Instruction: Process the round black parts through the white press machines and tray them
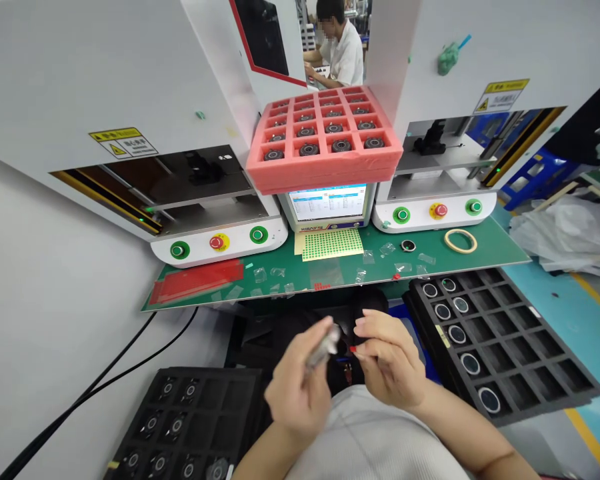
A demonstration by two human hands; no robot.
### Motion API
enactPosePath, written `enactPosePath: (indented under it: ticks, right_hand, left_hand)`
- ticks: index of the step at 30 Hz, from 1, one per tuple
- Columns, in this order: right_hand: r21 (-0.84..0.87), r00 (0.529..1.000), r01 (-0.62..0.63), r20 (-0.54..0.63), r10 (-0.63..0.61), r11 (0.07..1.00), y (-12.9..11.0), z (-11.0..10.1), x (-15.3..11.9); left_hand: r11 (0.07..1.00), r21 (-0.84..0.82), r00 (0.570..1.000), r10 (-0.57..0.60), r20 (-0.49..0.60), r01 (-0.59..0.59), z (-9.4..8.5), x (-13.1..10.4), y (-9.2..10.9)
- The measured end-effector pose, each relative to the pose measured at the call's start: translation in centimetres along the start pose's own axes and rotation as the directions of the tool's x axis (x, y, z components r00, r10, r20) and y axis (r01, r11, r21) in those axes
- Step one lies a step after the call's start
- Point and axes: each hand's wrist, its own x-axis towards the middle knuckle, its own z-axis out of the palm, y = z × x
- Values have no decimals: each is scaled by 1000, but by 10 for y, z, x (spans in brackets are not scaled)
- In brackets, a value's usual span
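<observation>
Above my lap, my left hand [303, 383] is closed around a small part with a silvery, shiny edge [325, 348]. The part is blurred and partly covered by the fingers, so its kind cannot be made out. Just to the right, my right hand [393, 363] pinches a small red piece [353, 349] between thumb and fingertip. A short gap separates the two hands. On the green bench top, red film sheets [195, 281] lie at the left, and a small red scrap [397, 277] sits near the front edge.
Black trays of round parts stand at lower left [215, 380] and right [525, 320]. A pink foam tray [325, 170] rests above a monitor [327, 203] between two machines with buttons. Clear film scraps, a green-dot sheet [333, 245] and a tape roll [461, 241] lie on the bench. Behind sits a person [347, 53].
</observation>
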Motion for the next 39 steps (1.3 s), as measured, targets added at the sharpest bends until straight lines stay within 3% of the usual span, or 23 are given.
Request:
enactPosePath:
  ticks: [2, 4, 7, 11, 16, 25, 30, 33, 36, 39]
  right_hand:
    - [117, 996, -85, 47, 80, 990, -2, 0, -2]
    - [287, 956, -282, 168, 242, 916, -6, 1, -2]
    - [427, 819, -565, 398, 414, 707, -13, 4, 1]
    - [416, 665, -730, 614, 425, 542, -19, 10, 6]
    - [404, 607, -790, 628, 488, 462, -21, 16, 5]
    - [346, 388, -918, 691, 610, 191, -13, 18, 2]
    - [323, 172, -934, 779, 602, -152, -1, 21, -4]
    - [333, 108, -882, 832, 545, -334, 8, 25, -14]
    - [337, 95, -862, 842, 531, -379, 15, 28, -27]
    - [191, -18, -911, 867, 498, -365, 31, 29, -43]
  left_hand:
    - [991, 28, 974, -122, -191, 130, -1, 9, -1]
    - [982, 4, 938, -178, -299, 188, 0, 19, -3]
    - [973, 5, 949, -222, -225, 229, 5, 28, -7]
    - [966, 58, 964, -245, -103, 252, 12, 30, -9]
    - [965, 72, 965, -245, -94, 252, 15, 29, -11]
    - [979, 169, 994, -110, -24, 112, 14, 31, -11]
    - [982, 144, 992, -123, -10, 123, 17, 27, -10]
    - [979, 143, 987, -154, 34, 148, 20, 23, -13]
    - [975, 165, 984, -164, 72, 150, 23, 19, -19]
    - [978, 116, 972, -190, 141, 174, 26, 17, -24]
